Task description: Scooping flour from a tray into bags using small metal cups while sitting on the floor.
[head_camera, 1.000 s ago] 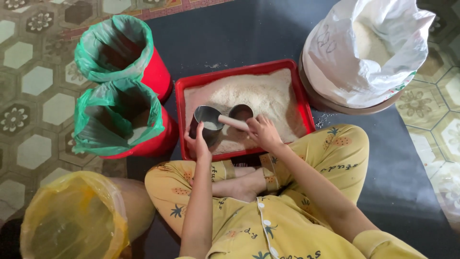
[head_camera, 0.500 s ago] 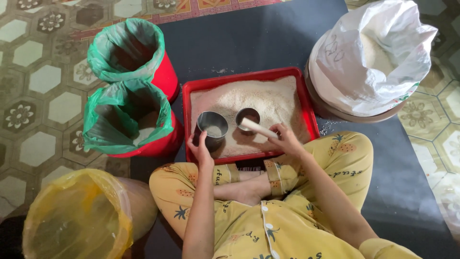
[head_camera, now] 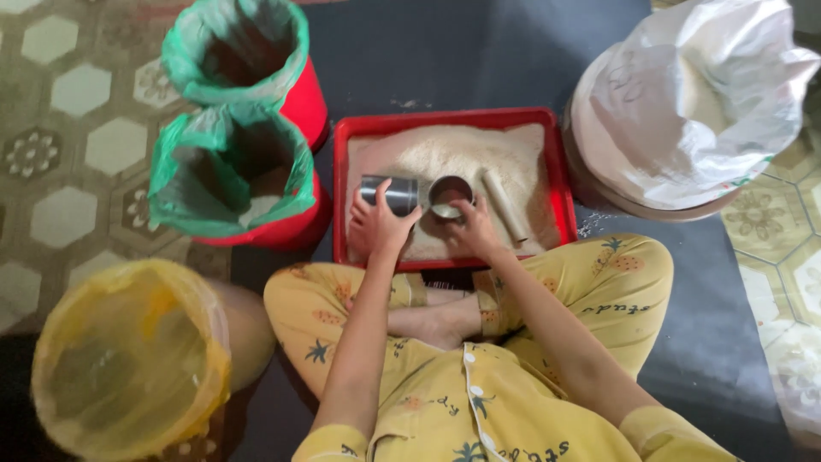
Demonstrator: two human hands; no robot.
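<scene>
The person sits cross-legged on the dark floor mat point(head_camera: 735, 282), knees just beside the red tray point(head_camera: 340, 197), so both arms reach it without leaning. Near left stands a bin lined with a yellow bag point(head_camera: 120, 359).

The left hand point(head_camera: 376, 224) is closed around a steel cup point(head_camera: 389, 193) lying on its side; its long axis runs left to right and its mouth appears to face right, toward a second steel cup point(head_camera: 450, 193). That cup stands upright in the pale flour point(head_camera: 453, 150), mouth up, steadied by the right hand point(head_camera: 473, 229), whose fingers curl on its near rim. A pale roller point(head_camera: 505, 205) lies in the flour just right, unheld, its axis near to far.

Far left stand two red buckets with green liners point(head_camera: 248, 111); far right, an open white sack point(head_camera: 684, 103).
</scene>
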